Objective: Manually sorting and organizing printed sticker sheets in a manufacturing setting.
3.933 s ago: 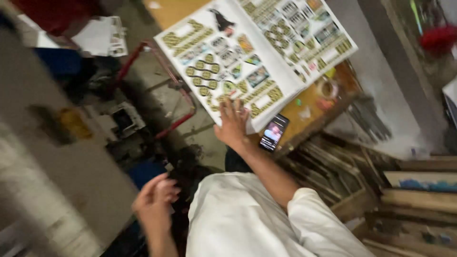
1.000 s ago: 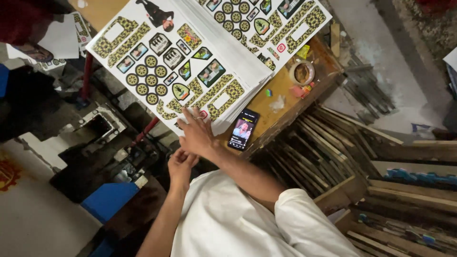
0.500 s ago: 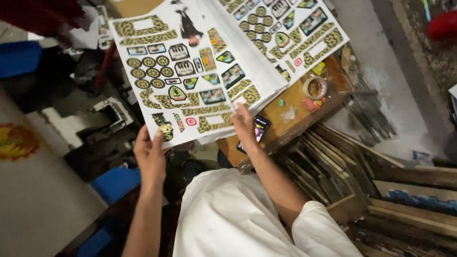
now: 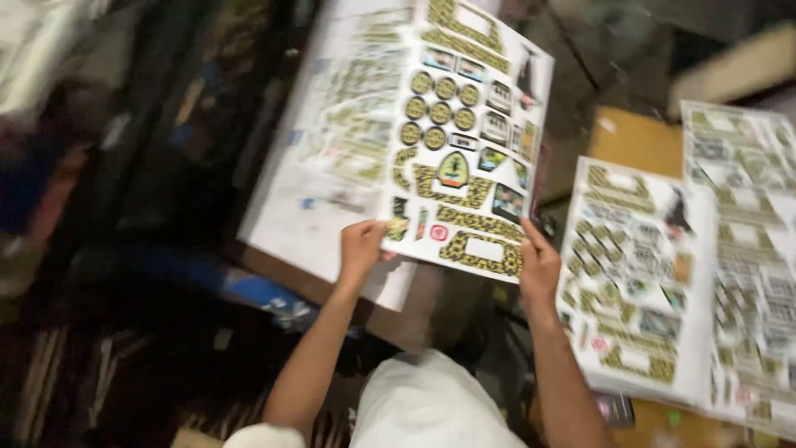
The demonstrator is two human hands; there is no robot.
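Two hands held up one printed sheet.

The left hand (image 4: 362, 249) pinched the bottom left corner of the sheet (image 4: 464, 141), and the right hand (image 4: 539, 270) gripped its bottom right corner — both were closed on it. The sheet was white, with yellow-and-black shapes, round badges and small pictures. It was lifted over a pale stack (image 4: 332, 149) that lay on a board (image 4: 282, 270) on the left. To the right lay another stack of the same sheets (image 4: 638, 282) — it sat apart from the held one, on a brown table (image 4: 634, 141). The person's white shirt (image 4: 431, 406) showed at the bottom. The left side was dark and blurry.
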